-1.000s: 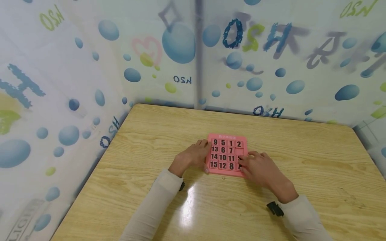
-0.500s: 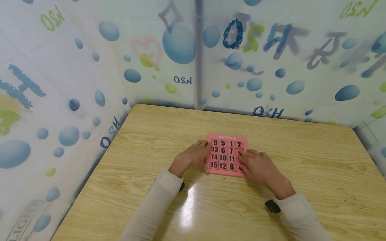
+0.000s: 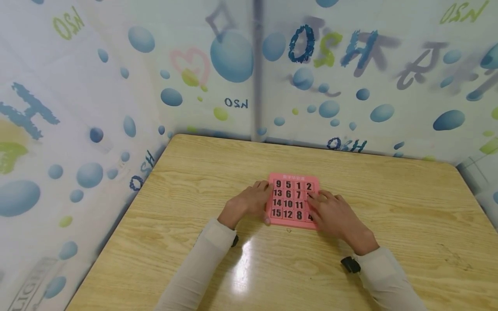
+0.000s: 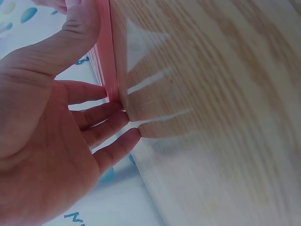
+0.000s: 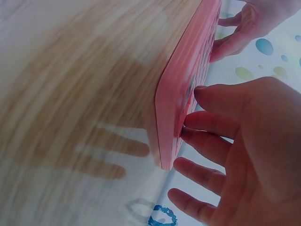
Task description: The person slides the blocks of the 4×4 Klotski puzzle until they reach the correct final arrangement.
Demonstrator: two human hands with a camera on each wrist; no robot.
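A pink sliding number puzzle [image 3: 293,223] lies flat on the wooden table, its black-numbered tiles facing up. My left hand [image 3: 250,201] holds it along the left side, with the thumb at the near left corner and the fingers by the frame's left edge. The left wrist view shows the other fingertips touching the table beside the frame. From the right, my right hand [image 3: 337,217] reaches over the frame, thumb and forefinger on the right-hand column of tiles. Those fingers partly hide that column; its lowest tile, a 4, shows beside the thumb.
The light wooden table [image 3: 210,172] extends around the puzzle, with its far edge against a wall [image 3: 272,103] printed with bubbles and letters. Another printed wall [image 3: 70,129] stands along the left. Dark wrist devices [image 3: 351,264] sit at the sleeves.
A right-column tile has slid away from me, from the third row into the gap in the second. My right hand has shifted slightly forward and left. The left hand stays put.
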